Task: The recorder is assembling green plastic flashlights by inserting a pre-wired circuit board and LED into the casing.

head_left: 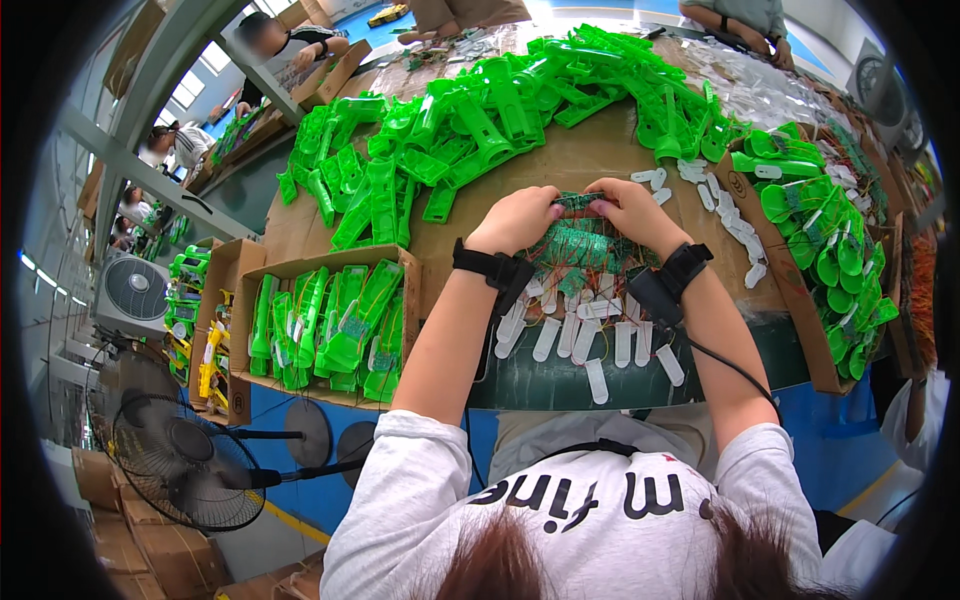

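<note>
Both hands meet over a heap of wired green circuit boards (575, 245) in the middle of the table. My left hand (522, 217) pinches the left end of a small strip of green circuit boards (577, 203). At its right end, my right hand (630, 210) is closed on the same strip. Thin red and dark wires trail from the boards toward me. Several white oblong plastic pieces (584, 341) hang or lie at the wire ends, along the table's near edge.
A long pile of bright green plastic shells (490, 110) arcs across the far side. Cardboard boxes of wired green shells stand left (335, 330) and right (835, 240). White pieces (735, 225) lie right of my hands. A floor fan (190, 440) stands lower left; co-workers (290, 50) sit beyond.
</note>
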`<state>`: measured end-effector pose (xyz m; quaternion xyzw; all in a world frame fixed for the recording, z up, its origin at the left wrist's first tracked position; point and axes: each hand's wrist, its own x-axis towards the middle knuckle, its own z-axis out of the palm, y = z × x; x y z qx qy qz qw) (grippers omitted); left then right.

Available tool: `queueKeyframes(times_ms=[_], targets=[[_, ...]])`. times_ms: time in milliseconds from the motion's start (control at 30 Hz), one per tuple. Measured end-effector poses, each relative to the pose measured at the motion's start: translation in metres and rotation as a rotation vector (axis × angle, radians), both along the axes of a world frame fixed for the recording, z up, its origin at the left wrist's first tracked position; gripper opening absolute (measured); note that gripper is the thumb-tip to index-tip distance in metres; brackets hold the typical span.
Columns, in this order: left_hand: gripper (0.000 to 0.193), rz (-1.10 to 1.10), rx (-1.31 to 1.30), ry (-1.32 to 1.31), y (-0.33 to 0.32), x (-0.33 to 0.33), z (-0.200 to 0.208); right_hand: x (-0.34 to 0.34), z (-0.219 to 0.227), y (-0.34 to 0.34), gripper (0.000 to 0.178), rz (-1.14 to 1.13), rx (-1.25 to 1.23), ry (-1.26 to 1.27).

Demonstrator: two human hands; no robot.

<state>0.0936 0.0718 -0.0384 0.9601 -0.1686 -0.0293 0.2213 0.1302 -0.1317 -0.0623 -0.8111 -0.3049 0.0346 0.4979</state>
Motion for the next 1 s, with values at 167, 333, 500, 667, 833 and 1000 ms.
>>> queueKeyframes(times_ms=[167, 333, 500, 667, 833, 1000], targets=[[0.028, -0.026, -0.064, -0.116, 0.0, -0.003, -0.004, 0.003, -0.007, 0.008, 0.019, 0.022, 0.105, -0.179], [0.025, 0.023, -0.029, -0.155, -0.007, -0.006, -0.004, -0.005, 0.007, 0.014, 0.017, -0.074, -0.059, 0.055], [0.019, 0.154, 0.098, -0.217, -0.02, -0.01, -0.002, -0.009, -0.001, 0.025, 0.017, -0.259, -0.148, -0.171], [0.02, 0.179, 0.135, -0.271, -0.023, -0.01, -0.009, -0.018, 0.002, 0.038, 0.017, -0.415, -0.338, -0.273], [0.018, 0.209, 0.176, -0.131, -0.018, -0.009, 0.002, -0.014, 0.002, 0.03, 0.023, -0.365, -0.343, -0.294], [0.022, 0.018, -0.083, -0.127, 0.008, -0.006, -0.008, -0.005, -0.001, 0.021, 0.034, -0.26, -0.223, -0.541]])
